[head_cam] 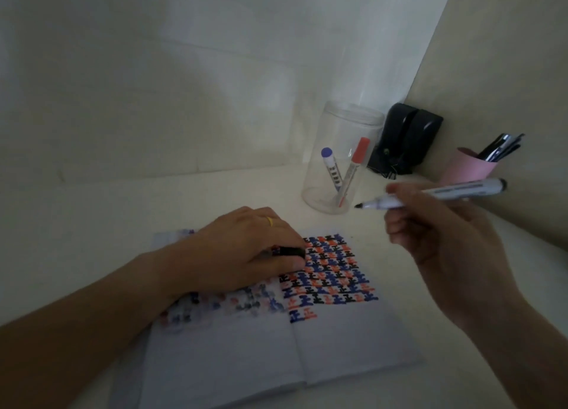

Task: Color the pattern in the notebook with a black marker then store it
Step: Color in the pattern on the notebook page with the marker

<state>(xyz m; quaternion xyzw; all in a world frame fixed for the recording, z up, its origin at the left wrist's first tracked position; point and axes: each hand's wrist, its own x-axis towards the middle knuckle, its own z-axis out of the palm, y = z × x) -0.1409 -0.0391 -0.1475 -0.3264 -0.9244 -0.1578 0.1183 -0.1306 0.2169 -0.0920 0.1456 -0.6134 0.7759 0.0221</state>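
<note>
An open notebook lies on the white table. Its right page carries a pattern of small black, blue and red shapes; a fainter pattern shows on the left page. My left hand rests on the notebook and grips the black marker cap. My right hand hovers above and to the right of the page, holding the uncapped black marker almost level, tip pointing left toward the jar.
A clear plastic jar with a blue marker and a red marker stands behind the notebook. A black object leans in the corner. A pink cup of pens sits at right by the wall.
</note>
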